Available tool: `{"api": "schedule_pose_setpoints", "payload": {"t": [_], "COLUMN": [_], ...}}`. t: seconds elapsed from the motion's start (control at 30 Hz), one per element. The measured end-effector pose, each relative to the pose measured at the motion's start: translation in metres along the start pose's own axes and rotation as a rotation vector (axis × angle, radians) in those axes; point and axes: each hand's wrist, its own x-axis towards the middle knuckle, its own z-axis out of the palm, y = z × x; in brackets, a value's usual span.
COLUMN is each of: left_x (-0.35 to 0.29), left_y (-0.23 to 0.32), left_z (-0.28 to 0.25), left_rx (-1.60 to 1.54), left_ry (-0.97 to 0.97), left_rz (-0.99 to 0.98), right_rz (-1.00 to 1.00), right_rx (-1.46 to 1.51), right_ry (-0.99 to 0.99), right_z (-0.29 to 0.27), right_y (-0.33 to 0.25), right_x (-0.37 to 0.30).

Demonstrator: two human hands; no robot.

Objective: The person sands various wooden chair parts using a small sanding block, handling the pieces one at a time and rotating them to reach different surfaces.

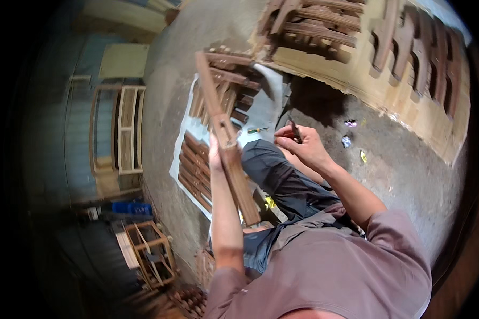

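Observation:
My left hand (215, 153) grips a long brown wooden piece (238, 181) by its middle. The piece slants from upper left to lower right, and a slot is cut in its wider middle part. A slim dark tool (295, 131) is pinched in my right hand (307, 149), apart from the wood; its exact kind is too small to tell. Between the two hands, a small screwdriver (257, 130) with a green and orange handle lies on a white sheet (273, 85). Dark wooden parts (194, 165) rest in rows on that sheet, left of my legs.
Shaped wooden parts (423, 53) lie side by side on cardboard (372, 87) at the upper right. Small wrappers (346, 141) litter the concrete floor (388, 170). At the left stand a wooden frame (127, 130), a blue box (130, 208) and a slatted wooden frame (154, 250).

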Motion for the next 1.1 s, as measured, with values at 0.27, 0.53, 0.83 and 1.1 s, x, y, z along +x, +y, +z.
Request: {"api": "schedule_pose_setpoints", "payload": {"t": [0.27, 0.53, 0.83, 1.1], "left_x": [0.02, 0.069, 0.102, -0.021], "left_y": [-0.005, -0.018, 0.003, -0.058], "left_z": [0.019, 0.077, 0.043, -0.124], "left_rx": [0.336, 0.451, 0.816, 0.678], "left_ry": [-0.111, 0.32, 0.171, 0.547], "left_rz": [0.26, 0.46, 0.444, 0.104], "right_rz": [-0.16, -0.27, -0.483, -0.204], "right_rx": [-0.465, -0.927, -0.915, -1.103], "right_ry": [0.042, 0.192, 0.527, 1.082], "right_z": [0.037, 0.047, -0.011, -0.13], "right_y": [-0.002, 0.03, 0.065, 0.026], "right_x": [0.016, 0.009, 0.128, 0.336]}}
